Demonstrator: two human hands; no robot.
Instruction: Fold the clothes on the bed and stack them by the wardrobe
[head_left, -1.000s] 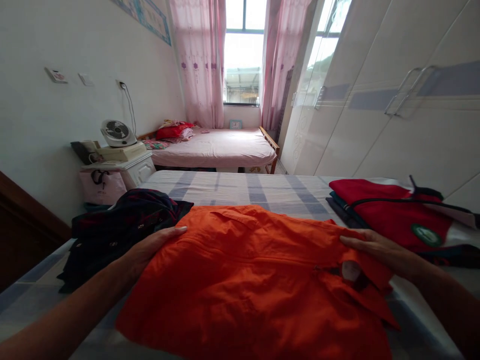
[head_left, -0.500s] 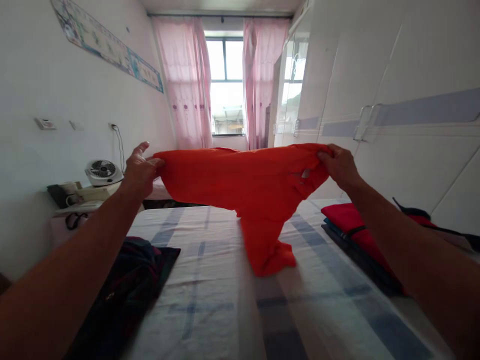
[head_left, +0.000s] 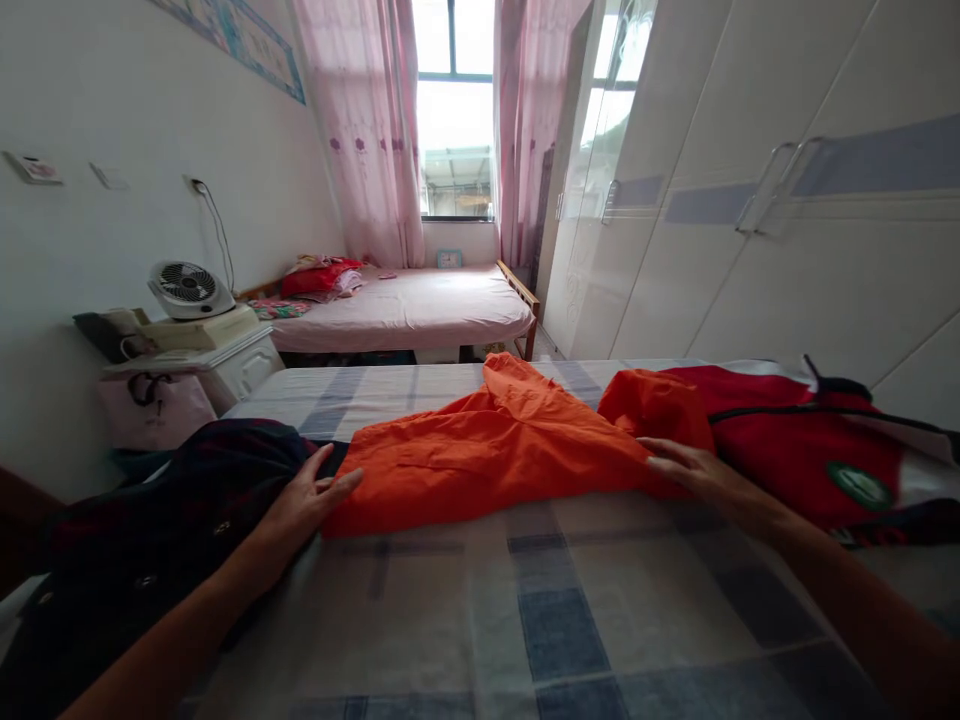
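Observation:
An orange long-sleeved top (head_left: 480,450) lies on its side across the bed, wrinkled, one sleeve pointing toward the window. Its right end is bunched against a red garment. My left hand (head_left: 307,495) rests at the top's left end, fingers stretched and apart. Over the right part, my right hand (head_left: 686,468) lies with its fingers extended, touching or just above the cloth. Neither hand grips the fabric.
A checked bedsheet (head_left: 480,600) covers the bed. Dark clothing (head_left: 172,500) lies at left, a red and white garment (head_left: 802,430) at right. Beyond are a second bed (head_left: 435,310), a small fan (head_left: 189,288) on a cabinet, and a white wardrobe (head_left: 750,290).
The orange top has come down from being held stretched in the air onto the bed. Both hands have lowered and let go of it. The view has tilted down.

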